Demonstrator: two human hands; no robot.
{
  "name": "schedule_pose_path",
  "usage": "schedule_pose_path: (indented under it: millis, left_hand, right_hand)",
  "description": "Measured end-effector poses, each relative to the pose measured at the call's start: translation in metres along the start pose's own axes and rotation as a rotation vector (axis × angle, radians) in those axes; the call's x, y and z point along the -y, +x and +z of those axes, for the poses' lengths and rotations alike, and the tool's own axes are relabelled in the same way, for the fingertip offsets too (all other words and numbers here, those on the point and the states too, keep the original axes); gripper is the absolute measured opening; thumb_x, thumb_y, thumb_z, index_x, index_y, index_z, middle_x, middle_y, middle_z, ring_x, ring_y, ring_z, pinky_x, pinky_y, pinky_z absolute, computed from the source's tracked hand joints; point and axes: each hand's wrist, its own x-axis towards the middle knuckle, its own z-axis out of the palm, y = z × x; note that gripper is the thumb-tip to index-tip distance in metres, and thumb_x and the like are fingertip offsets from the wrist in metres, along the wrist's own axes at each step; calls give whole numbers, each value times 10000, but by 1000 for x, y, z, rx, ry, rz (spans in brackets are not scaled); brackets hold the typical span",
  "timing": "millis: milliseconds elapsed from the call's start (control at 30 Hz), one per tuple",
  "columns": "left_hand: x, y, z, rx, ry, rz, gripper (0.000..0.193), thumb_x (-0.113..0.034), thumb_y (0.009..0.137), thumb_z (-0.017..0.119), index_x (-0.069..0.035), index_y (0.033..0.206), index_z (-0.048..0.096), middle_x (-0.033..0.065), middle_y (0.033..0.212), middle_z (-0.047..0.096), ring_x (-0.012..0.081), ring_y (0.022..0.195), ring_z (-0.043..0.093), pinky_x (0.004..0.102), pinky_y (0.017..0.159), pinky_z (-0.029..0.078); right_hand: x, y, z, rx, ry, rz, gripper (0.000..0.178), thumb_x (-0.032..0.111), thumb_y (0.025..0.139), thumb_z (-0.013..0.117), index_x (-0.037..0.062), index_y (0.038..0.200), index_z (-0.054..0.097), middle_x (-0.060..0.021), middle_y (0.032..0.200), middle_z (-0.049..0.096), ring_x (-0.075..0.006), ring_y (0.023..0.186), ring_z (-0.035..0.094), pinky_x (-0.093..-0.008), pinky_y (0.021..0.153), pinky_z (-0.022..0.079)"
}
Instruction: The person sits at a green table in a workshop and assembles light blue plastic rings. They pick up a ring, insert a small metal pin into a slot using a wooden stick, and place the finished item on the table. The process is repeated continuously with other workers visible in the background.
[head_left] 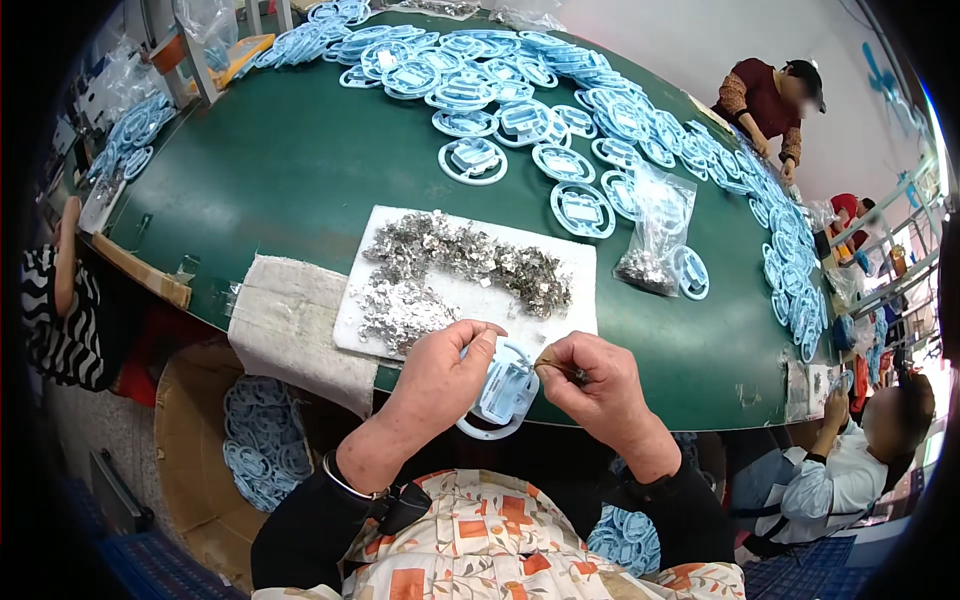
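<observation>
A light-blue oval plastic part (pixel 497 425), a ring with a boxy middle, is held tilted at the table's near edge. My left hand (pixel 440 375) is closed at its left side, thumb and forefinger pinched together near its upper rim. On the other side my right hand (pixel 600 388) is closed in a pinch close to the part's upper right edge. What sits between those fingertips is too small to make out. Just beyond my hands lies a white board (pixel 585 275) with a heap of small silvery metal pieces (pixel 440 250) and a brighter pile (pixel 400 315).
Many more blue parts (pixel 470 160) cover the far and right side of the green table (pixel 290 160). A clear bag of metal pieces (pixel 655 230) stands right of the board. A cloth (pixel 290 315) drapes over the near edge, above a carton (pixel 190 440). Co-workers (pixel 770 100) sit around.
</observation>
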Motion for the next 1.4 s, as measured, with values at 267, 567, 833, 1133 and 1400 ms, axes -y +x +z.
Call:
schedule_pose_path:
  millis: [267, 567, 833, 1133, 1400]
  left_hand:
    - [4, 2, 2, -17, 38, -18, 295, -203, 1071, 539, 37, 1147, 693, 32, 905, 721, 53, 790, 618, 252, 706, 523]
    - [3, 1, 3, -3, 73, -21, 284, -188, 1048, 567, 40, 1176, 680, 35, 898, 718, 61, 789, 623, 256, 701, 527]
    - [-20, -6, 4, 30, 205, -64, 333, -162, 939, 694, 23, 1216, 681, 72, 864, 728, 83, 754, 655, 261, 666, 547]
    - [-5, -2, 2, 15, 204, -5, 294, -196, 1023, 612, 36, 1190, 683, 111, 898, 757, 106, 788, 692, 287, 706, 562]
    - [-9, -2, 1, 27, 209, -51, 283, -182, 1038, 577, 38, 1179, 685, 106, 903, 759, 107, 785, 693, 293, 706, 560]
  right_hand:
    - [-12, -4, 9, 0, -84, -70, 97, 17, 837, 747, 16, 910, 683, -100, 802, 666, -215, 654, 665, -313, 591, 532]
    - [-12, -3, 9, 44, -218, -109, 105, 39, 835, 745, 44, 896, 660, -87, 803, 665, -259, 670, 677, -353, 596, 544]
    - [-2, 0, 6, 120, -250, 19, 131, 108, 862, 740, 46, 931, 648, -110, 829, 670, -321, 704, 680, -413, 627, 549]
    - [-9, -15, 3, 17, -228, -39, 273, 77, 920, 676, 100, 1191, 687, -105, 785, 679, -311, 678, 681, -409, 602, 547]
    - [-3, -27, -2, 161, -523, -88, 470, 92, 884, 706, 208, 1338, 677, -34, 704, 645, -245, 591, 661, -372, 517, 525]
